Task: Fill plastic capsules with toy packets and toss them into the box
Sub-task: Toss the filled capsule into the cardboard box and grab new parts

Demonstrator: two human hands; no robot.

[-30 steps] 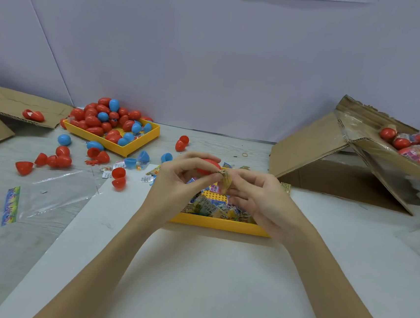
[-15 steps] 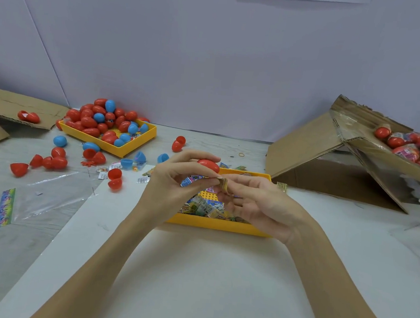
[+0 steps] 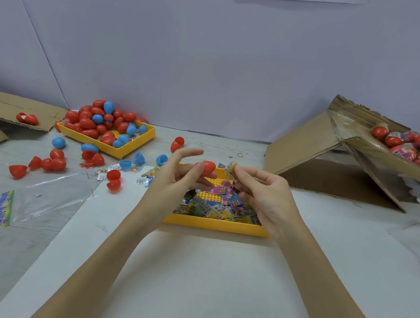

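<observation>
While L hand (image 3: pixel 176 178) grips capsule (image 3: pixel 205 168) (red): R hand (image 3: pixel 264 195) pinching packet (image 3: pixel 230 170).

Both forearms bare to frame edge, no sleeves; left hand (image 3: pixel 176 178) & right hand (image 3: pixel 264 197) ungloved, no rings/watch.

Red capsule (image 3: pixel 205 168) beside yellow packet (image 3: pixel 230 170), above tray.

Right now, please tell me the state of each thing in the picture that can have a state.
Left hand: holds the red plastic capsule, forefinger lifted.
Right hand: pinches a small yellow toy packet beside the capsule.
Near yellow plastic tray: holds many toy packets.
Far yellow tray: heaped with red and blue capsules.
Tilted cardboard box: open, filled capsules inside.
Blue capsule half: open, lying on the table.
</observation>
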